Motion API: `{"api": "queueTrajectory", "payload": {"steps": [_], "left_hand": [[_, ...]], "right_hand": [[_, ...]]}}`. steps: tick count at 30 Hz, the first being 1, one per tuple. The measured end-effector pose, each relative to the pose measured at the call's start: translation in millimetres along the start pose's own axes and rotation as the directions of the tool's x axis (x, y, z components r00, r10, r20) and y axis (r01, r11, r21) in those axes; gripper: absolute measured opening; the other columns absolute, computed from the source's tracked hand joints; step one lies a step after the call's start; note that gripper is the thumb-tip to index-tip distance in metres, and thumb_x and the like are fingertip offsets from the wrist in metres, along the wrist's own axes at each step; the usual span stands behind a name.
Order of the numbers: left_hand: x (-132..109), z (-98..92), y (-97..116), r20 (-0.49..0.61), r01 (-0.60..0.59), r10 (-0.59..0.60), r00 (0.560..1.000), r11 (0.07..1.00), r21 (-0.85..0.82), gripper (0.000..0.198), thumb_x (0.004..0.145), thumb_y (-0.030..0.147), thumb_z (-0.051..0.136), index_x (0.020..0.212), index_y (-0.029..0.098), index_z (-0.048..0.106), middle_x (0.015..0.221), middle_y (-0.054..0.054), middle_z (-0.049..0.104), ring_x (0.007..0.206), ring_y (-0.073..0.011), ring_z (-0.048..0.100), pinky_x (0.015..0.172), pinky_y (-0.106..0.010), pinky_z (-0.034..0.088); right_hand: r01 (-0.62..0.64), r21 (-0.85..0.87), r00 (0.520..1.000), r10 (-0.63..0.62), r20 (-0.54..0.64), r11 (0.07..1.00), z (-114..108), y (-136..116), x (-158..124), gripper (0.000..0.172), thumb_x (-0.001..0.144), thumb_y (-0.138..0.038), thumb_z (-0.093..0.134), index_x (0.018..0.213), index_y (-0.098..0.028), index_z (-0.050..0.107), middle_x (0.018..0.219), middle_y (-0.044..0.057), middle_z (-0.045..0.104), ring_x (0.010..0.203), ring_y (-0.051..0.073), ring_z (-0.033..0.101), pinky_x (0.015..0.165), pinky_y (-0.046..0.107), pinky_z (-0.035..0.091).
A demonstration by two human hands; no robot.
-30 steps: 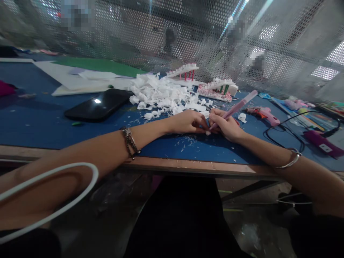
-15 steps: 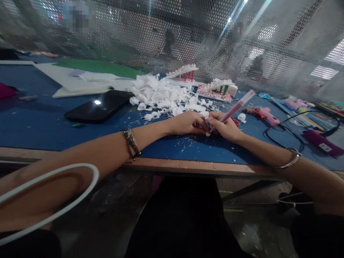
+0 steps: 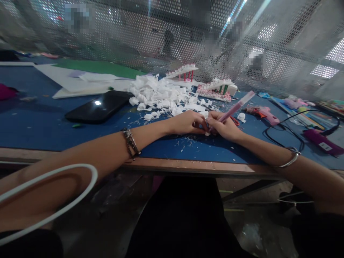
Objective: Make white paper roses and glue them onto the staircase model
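My right hand (image 3: 225, 127) is closed around a pink marker pen (image 3: 232, 110), its clear end slanting up to the right and its tip down at my left fingertips. Opposite it, my left hand (image 3: 188, 123) pinches a tiny white scrap (image 3: 207, 134) just above the blue table (image 3: 185, 147). The fingertips of both hands nearly meet, and the scrap is mostly hidden by them. Directly behind my hands lies a heap of torn white paper pieces (image 3: 159, 92). Red scissor handles (image 3: 235, 122) show partly behind my right hand.
A black phone (image 3: 99, 106) lies left of the heap. Behind stand two small white stair models (image 3: 185, 70) on red and green posts. To the right are a pink glue gun (image 3: 268, 116), its black cable (image 3: 290, 134) and a purple power strip (image 3: 324, 142). Perforated metal mesh (image 3: 120, 43) rises behind the table.
Almost nothing differs. The pink marker and my fingers have shifted very slightly at the white scrap; both arms stay in place.
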State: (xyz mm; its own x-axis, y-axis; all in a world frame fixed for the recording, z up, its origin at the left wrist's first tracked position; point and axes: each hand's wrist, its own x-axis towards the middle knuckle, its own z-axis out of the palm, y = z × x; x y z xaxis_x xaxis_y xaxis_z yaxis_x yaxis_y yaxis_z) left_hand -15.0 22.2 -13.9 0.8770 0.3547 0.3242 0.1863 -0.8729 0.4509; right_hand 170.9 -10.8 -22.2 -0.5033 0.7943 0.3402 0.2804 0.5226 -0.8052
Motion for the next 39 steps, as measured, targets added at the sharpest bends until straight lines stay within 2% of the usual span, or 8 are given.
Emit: {"api": "queueTrajectory", "payload": {"steps": [4,11,20,28,39], "left_hand": [[0.3,0.1,0.9,0.004,0.004,-0.004,1.0,1.0,-0.011,0.014,0.081,0.02,0.06,0.088,0.017,0.072,0.095,-0.005,0.071,0.084,-0.0104,0.064,0.075,-0.018,0.046],[0.8,1.3,-2.1,0.006,-0.012,0.012,1.0,1.0,-0.016,0.015,0.082,0.02,0.059,0.087,0.016,0.073,0.099,-0.007,0.071,0.089,-0.0117,0.064,0.081,-0.02,0.045],[1.0,2.3,-3.7,0.0,-0.013,0.013,1.0,1.0,-0.023,0.015,0.082,0.021,0.059,0.087,0.017,0.073,0.097,-0.006,0.071,0.086,-0.0113,0.064,0.08,-0.021,0.045],[0.8,2.1,-4.1,-0.005,-0.017,0.016,1.0,0.999,-0.046,0.014,0.082,0.02,0.059,0.086,0.016,0.072,0.096,-0.006,0.071,0.085,-0.0099,0.064,0.077,-0.019,0.045],[1.3,2.2,-4.2,-0.006,0.003,-0.004,1.0,0.999,-0.046,0.014,0.081,0.021,0.059,0.084,0.017,0.071,0.089,-0.004,0.071,0.077,-0.0088,0.062,0.07,-0.018,0.045]], "right_hand": [[-0.002,0.009,1.0,0.002,0.03,1.0,0.3,-1.1,-0.1,0.028,0.088,-0.022,0.046,0.06,-0.018,0.043,0.051,-0.004,0.047,0.043,0.004,0.042,0.042,0.018,0.032],[-0.033,0.026,0.999,0.032,0.044,0.999,-0.2,2.1,0.6,0.029,0.088,-0.03,0.048,0.062,-0.018,0.044,0.052,-0.004,0.052,0.044,0.005,0.045,0.042,0.019,0.034],[-0.032,0.002,0.999,0.032,0.037,0.999,-1.2,-1.1,-0.3,0.03,0.089,-0.028,0.048,0.061,-0.018,0.043,0.051,-0.004,0.048,0.045,0.005,0.044,0.044,0.02,0.033],[-0.016,-0.022,0.999,0.017,0.048,1.0,-0.8,0.3,-1.1,0.027,0.088,-0.027,0.047,0.063,-0.018,0.043,0.055,-0.003,0.051,0.049,0.005,0.048,0.046,0.02,0.036],[0.101,-0.143,0.992,-0.09,0.083,0.985,-1.7,-3.1,-4.1,0.027,0.089,-0.029,0.046,0.065,-0.018,0.044,0.059,-0.003,0.051,0.053,0.005,0.045,0.051,0.022,0.034]]}}
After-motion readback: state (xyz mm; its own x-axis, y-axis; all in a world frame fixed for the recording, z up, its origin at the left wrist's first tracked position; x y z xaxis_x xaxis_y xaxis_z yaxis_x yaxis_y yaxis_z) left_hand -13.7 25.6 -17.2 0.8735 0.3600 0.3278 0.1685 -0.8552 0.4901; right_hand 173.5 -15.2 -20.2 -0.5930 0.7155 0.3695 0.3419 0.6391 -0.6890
